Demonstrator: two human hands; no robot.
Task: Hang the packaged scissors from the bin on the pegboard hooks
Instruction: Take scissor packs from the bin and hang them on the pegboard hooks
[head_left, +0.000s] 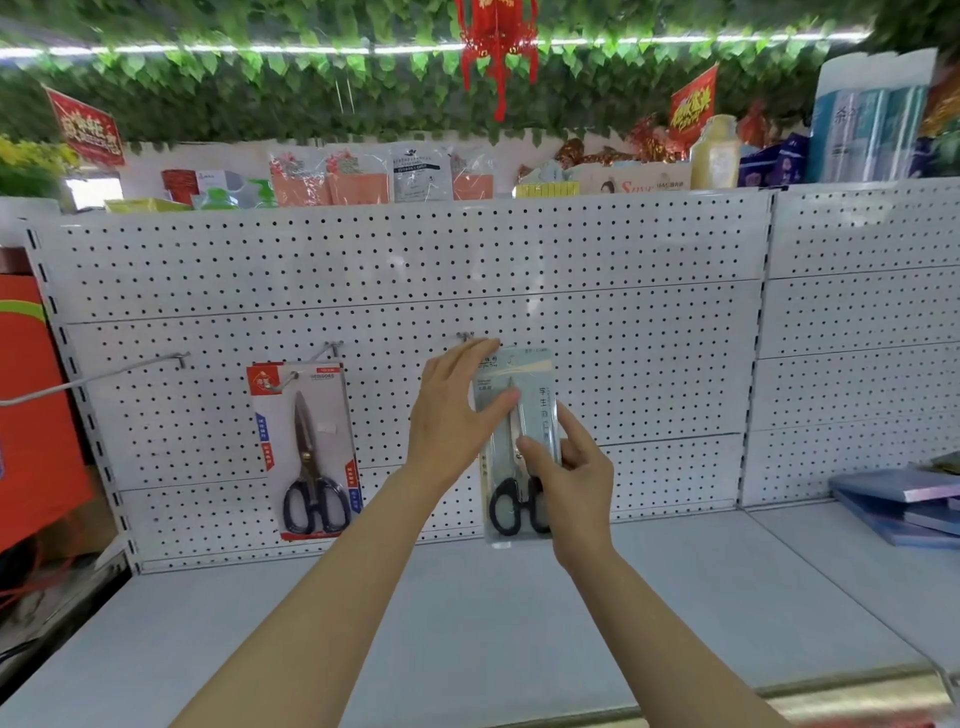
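Note:
A clear-packaged pair of black-handled scissors (519, 467) is held upright against the white pegboard (395, 260), its top just below a hook (466, 336). My right hand (569, 478) grips the package's lower middle. My left hand (460, 405) rests flat on its upper left, fingers reaching toward the hook. A red-carded pair of scissors (309, 452) hangs from a hook (332, 347) to the left. Further left a long bare hook (104, 375) sticks out. The bin is out of view.
A grey shelf (467, 613) runs under the pegboard. Blue notebooks (906, 499) lie stacked on the right shelf. Packaged goods and bottles (717, 153) line the top ledge under green leaf garlands. An orange-red object (31, 405) stands at the left edge.

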